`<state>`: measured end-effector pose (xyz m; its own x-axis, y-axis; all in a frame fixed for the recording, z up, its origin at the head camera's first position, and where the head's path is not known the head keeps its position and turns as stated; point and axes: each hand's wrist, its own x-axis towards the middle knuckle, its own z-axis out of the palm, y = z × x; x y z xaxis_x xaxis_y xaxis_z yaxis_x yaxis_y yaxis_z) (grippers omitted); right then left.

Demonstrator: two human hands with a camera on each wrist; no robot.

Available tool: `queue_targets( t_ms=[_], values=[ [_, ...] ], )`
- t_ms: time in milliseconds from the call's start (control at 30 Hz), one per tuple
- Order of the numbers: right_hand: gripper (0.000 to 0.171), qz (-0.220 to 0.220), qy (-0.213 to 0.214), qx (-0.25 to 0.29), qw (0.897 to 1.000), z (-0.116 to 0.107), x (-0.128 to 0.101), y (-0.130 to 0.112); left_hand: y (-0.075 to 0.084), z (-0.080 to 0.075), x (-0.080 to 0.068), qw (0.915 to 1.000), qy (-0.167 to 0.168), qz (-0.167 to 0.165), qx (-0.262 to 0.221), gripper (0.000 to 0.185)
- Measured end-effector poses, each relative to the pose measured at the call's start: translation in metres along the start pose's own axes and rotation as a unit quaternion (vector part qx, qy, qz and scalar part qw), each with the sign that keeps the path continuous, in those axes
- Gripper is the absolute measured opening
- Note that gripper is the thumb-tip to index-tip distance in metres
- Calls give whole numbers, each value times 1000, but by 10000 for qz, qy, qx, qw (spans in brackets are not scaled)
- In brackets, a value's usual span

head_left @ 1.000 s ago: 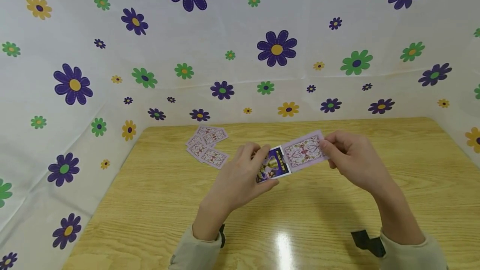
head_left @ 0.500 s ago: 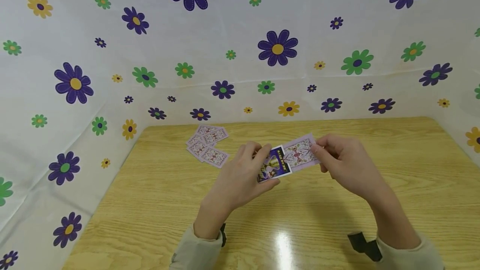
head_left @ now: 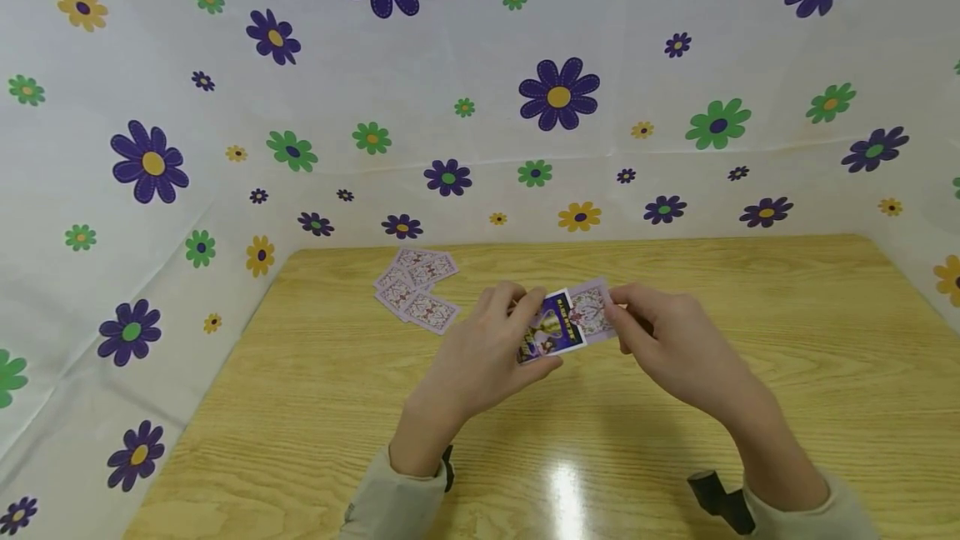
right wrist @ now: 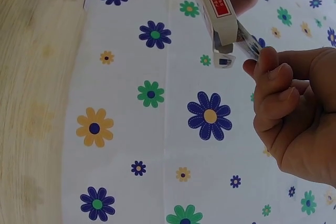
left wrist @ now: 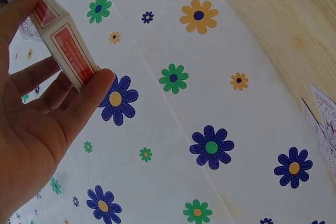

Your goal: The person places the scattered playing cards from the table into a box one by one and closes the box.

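My left hand point(head_left: 476, 361) holds a small playing card box point(head_left: 553, 327) by its edges, between thumb and fingers. The box is purple with a gold cup on top; its white and red side point(left wrist: 72, 51) shows in the left wrist view. From its right end sticks a playing card point(head_left: 591, 312) with a pink and red patterned back. The outer end of that card is pinched by my right hand point(head_left: 678, 348), thumb against fingers. In the right wrist view, the card point(right wrist: 249, 41) stands at the box's open end, beside a loose flap point(right wrist: 224, 60). How many cards are pinched I cannot tell.
Several pink-backed playing cards point(head_left: 430, 312) lie overlapping on the wooden table point(head_left: 300, 407), to the left of the box. A white cloth point(head_left: 480, 48) with purple, green and yellow flowers hangs behind and at the sides of the table.
My right hand has moved left, and the card has slid further into the box, so less of it shows. The left hand and the box have hardly moved.
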<state>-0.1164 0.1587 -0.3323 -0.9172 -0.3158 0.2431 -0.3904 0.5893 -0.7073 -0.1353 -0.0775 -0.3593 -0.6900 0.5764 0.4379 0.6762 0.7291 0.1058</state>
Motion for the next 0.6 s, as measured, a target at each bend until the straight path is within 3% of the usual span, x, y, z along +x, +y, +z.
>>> queue_targets(
  t_ms=[600],
  values=[
    [27, -224, -203, -548, 9980, 12, -1, -7, 1, 0, 0, 9999, 71, 97, 67, 70]
  ],
)
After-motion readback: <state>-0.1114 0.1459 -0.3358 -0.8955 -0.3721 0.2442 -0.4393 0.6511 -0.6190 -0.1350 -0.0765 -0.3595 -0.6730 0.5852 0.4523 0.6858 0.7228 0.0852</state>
